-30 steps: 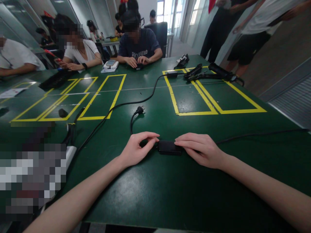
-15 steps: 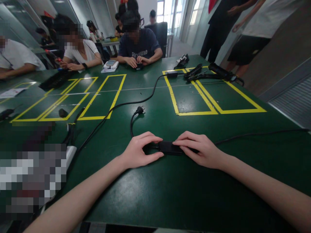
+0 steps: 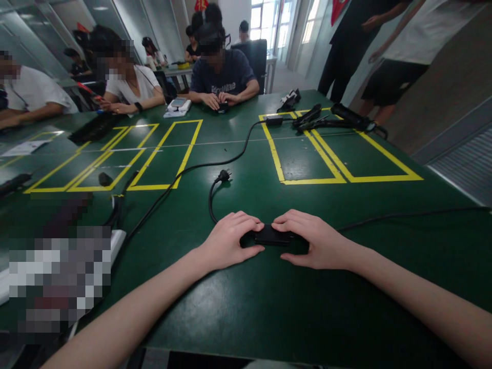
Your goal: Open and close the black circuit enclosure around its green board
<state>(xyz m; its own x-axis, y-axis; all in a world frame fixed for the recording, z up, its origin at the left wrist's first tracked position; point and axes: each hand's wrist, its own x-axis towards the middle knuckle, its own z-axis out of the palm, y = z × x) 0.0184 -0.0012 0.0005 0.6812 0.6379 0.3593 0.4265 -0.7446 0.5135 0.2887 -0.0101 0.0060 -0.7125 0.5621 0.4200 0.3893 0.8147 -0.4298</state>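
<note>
A black power adapter lies on the green table in front of me. My left hand closes round its left end, fingertips along the far edge and thumb at the near edge. At the right end, my right hand has its fingertips on the far edge and its thumb by the near side. From the left end, partly hidden by my hand, a cord curves up to a black mains plug. A thin black cable runs from behind my right hand to the table's right edge.
Another black adapter with a long cord lies farther back, beside folded black gear. Yellow tape marks rectangles on the table. A white power strip is at left. People sit across the table; others stand at right.
My right thumb has come out from over the adapter to its near side, spreading that hand. The left hand has shifted slightly right along with the adapter. The view has moved a little.
</note>
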